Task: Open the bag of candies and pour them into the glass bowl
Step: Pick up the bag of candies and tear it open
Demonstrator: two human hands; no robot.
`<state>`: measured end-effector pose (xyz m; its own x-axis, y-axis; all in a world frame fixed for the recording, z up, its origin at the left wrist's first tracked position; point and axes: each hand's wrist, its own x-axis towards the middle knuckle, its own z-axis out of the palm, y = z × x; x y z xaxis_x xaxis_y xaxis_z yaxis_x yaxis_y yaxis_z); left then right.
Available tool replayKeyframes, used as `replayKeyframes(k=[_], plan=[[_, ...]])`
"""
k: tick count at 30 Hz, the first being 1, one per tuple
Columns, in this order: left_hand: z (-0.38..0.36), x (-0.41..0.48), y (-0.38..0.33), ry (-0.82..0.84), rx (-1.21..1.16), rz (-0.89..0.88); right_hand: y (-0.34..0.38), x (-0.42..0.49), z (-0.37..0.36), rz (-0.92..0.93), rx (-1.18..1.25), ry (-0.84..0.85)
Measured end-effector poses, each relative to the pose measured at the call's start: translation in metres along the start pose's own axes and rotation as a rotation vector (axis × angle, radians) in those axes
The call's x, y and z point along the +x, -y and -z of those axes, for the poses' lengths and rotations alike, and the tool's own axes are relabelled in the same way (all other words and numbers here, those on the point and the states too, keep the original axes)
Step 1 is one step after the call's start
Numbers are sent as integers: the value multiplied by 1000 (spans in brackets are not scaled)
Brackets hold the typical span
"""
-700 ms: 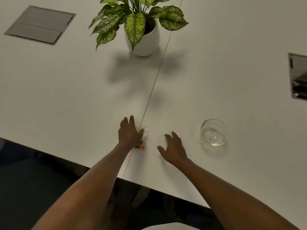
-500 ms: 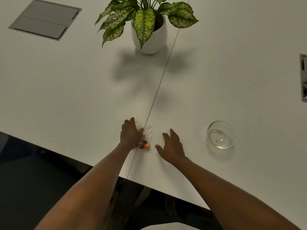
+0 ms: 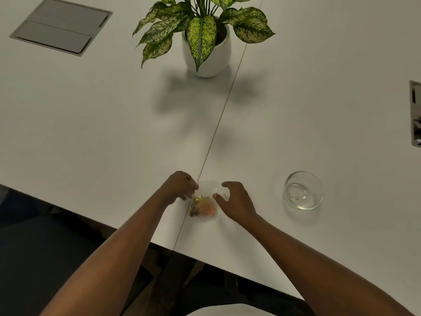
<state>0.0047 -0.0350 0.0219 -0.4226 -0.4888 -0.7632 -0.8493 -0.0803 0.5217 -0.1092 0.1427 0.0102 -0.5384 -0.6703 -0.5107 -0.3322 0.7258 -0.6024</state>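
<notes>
A small clear bag of candies (image 3: 203, 205) lies near the front edge of the white table (image 3: 91, 124), its orange and yellow sweets gathered at the near end. My left hand (image 3: 178, 187) pinches the bag's upper left corner. My right hand (image 3: 235, 200) hovers at the bag's right side with fingers curled and apart, thumb and forefinger close to the top edge; contact is unclear. An empty glass bowl (image 3: 303, 189) stands to the right of the bag, about a hand's width from my right hand.
A potted plant (image 3: 206, 37) in a white pot stands at the far centre. A grey cable hatch (image 3: 61, 26) is set in the table at the far left, another hatch (image 3: 415, 112) at the right edge. A seam runs down the table's middle.
My left hand went from lying flat over the bag to pinching its corner, and the bag is now exposed. My right hand moved in toward the bag's right side.
</notes>
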Motion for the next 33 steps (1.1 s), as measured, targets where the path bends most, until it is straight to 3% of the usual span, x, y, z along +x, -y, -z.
replayKeyframes(k=[6,12,16,26,33], plan=[[-12,-37,-27,121,-263,-58,10,-24,42,-84,349,-128],[-41,-71,-62,197,-468,-122,12,-46,84,-158,647,-57],[-64,-88,-84,230,-510,-192,9,-58,104,-137,705,-43],[-102,-112,-125,244,-352,-344,-12,-84,149,-68,717,-175],[-108,-121,-142,385,-605,-246,-22,-93,171,-39,726,-230]])
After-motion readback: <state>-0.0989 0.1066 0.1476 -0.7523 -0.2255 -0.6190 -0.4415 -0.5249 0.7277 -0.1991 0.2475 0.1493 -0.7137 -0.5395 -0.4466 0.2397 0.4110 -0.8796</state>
